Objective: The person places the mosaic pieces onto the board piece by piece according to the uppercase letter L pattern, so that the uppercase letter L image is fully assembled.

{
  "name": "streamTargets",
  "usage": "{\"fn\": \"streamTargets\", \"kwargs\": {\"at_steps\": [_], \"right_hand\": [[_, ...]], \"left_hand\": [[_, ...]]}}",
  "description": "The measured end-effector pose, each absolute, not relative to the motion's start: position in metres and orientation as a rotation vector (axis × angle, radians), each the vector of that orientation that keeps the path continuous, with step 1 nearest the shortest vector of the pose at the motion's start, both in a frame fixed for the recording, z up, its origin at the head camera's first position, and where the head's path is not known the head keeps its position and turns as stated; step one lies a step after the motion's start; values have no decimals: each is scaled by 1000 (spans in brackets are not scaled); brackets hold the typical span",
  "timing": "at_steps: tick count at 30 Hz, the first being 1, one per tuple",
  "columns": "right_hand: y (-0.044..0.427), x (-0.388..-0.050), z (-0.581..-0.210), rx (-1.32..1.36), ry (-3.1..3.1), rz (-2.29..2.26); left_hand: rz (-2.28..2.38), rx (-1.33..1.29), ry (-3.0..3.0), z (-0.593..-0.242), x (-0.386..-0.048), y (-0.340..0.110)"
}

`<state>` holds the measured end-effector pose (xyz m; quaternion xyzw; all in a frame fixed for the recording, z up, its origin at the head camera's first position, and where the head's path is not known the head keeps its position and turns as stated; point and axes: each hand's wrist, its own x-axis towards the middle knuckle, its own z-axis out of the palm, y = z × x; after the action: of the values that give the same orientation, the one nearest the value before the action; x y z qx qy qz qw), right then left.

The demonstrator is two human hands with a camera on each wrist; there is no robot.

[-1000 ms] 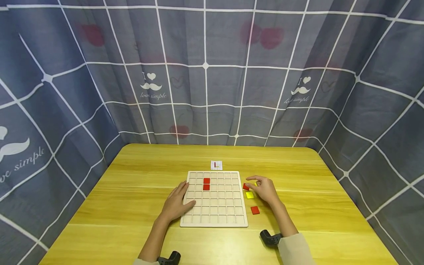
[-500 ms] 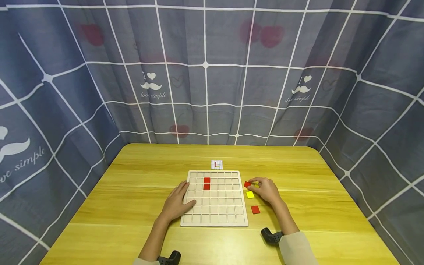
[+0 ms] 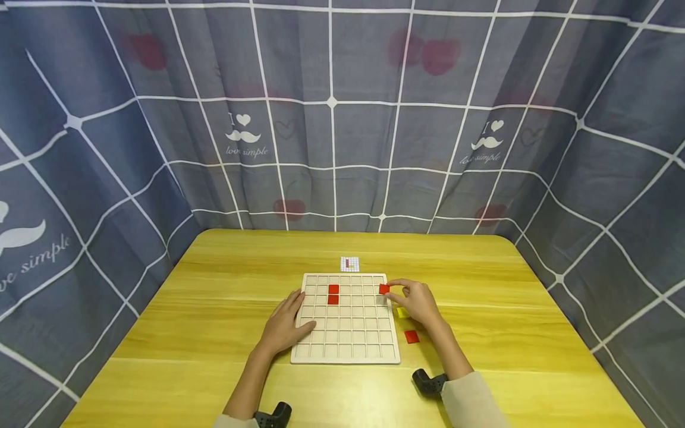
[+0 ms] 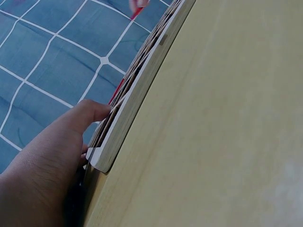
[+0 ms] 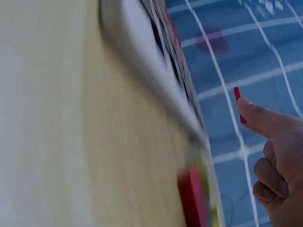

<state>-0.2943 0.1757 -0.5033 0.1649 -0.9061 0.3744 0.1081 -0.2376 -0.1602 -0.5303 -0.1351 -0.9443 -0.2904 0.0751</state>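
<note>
A pale wooden grid board (image 3: 345,337) lies on the table, with two red square tiles (image 3: 333,289) set one behind the other in its cells. My left hand (image 3: 283,327) rests along the board's left edge, thumb laid over the rim; the left wrist view shows the thumb (image 4: 97,112) against the rim. Between thumb and fingertips, my right hand (image 3: 420,302) pinches another red tile (image 3: 384,289) above the board's far right side. That tile (image 5: 238,104) appears edge-on in the right wrist view. A yellow tile (image 3: 402,312) lies partly hidden beside the right hand.
A loose red tile (image 3: 411,337) lies right of the board. Behind the board is a small printed grid card (image 3: 350,264). The wooden table (image 3: 235,267) ends at a grey-blue checked curtain (image 3: 299,137) on its far side.
My right hand has taken hold of the red tile that lay right of the board, lifted it and carried it left over the board's edge. The left hand has stayed in place.
</note>
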Motion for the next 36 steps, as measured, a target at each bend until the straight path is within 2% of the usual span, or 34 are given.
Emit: {"fn": "streamTargets", "kwargs": {"at_steps": [7, 15, 36], "right_hand": [[122, -281, -496, 623, -2626, 1090], [79, -276, -509, 744, -2656, 1032], [70, -273, -519, 742, -2686, 949]], "left_hand": [[-871, -397, -2835, -530, -238, -161], [-862, -395, -2836, -531, -238, -161], [-873, -399, -2831, -531, -238, -160]]}}
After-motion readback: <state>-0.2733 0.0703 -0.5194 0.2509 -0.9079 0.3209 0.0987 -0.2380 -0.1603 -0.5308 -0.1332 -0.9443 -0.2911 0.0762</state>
